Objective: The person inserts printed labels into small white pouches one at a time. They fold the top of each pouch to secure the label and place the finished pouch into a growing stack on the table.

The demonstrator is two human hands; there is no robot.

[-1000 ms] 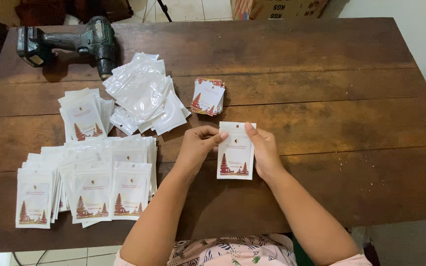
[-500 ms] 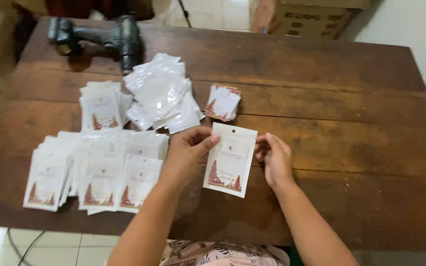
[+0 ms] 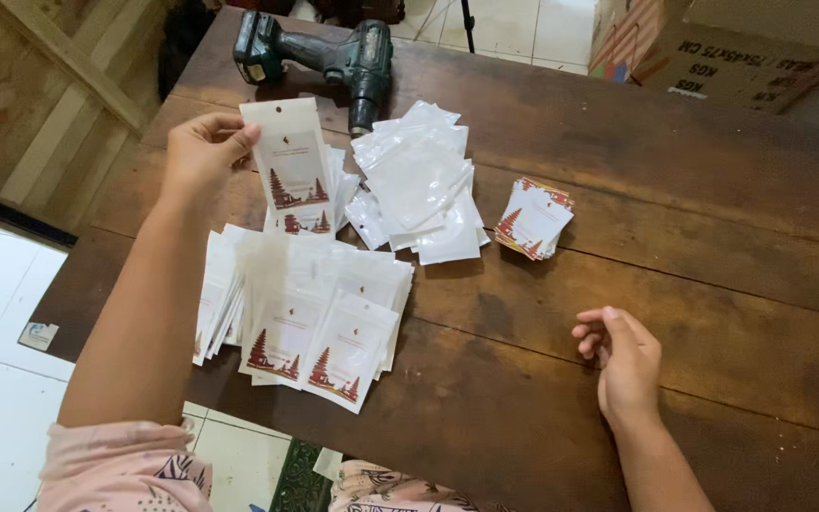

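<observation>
Left hand raised over the far-left part of the dark brown wooden plank table, fingers and thumb pinched on the left edge of a white rectangular plastic pouch with a red-and-green tree print; pouch held upright, just above a small stack of like printed pouches lying flat. Nearer, at the left edge of the table, a fanned spread of the same white printed pouches, overlapping one another, some corners hanging past the near edge. Far behind, close to the far-left corner, a dark green cordless drill on its side. To the right of the held pouch, a loose heap of clear and white empty plastic sleeves, touching the small stack. Further right, well apart from the heap, a short pile of small square white cards with red tree print. Right hand resting on bare wood at the near right, palm down, fingers loosely curled inward, nothing in its grip. Beyond the far-right table edge, a brown cardboard box.
</observation>
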